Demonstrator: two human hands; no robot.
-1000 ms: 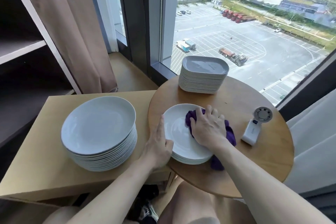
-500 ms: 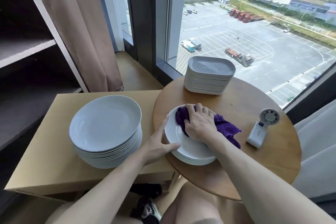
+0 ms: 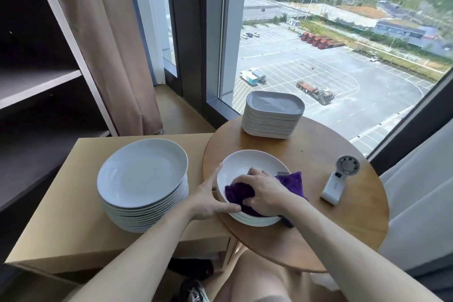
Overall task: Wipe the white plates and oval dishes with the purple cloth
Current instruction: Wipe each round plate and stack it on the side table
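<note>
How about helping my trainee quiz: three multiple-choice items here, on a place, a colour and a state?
1. Where does the stack of oval dishes stand? A on the round table; B in a sink; C on a chair.
2. What colour is the cloth? A green; B purple; C yellow.
3. What is the right hand doing? A hanging idle; B pressing the cloth onto the top plate; C lifting a cup.
1 A: it stands at the table's far edge. 2 B: purple shows under the hand. 3 B: the hand lies on the cloth inside the plate.
</note>
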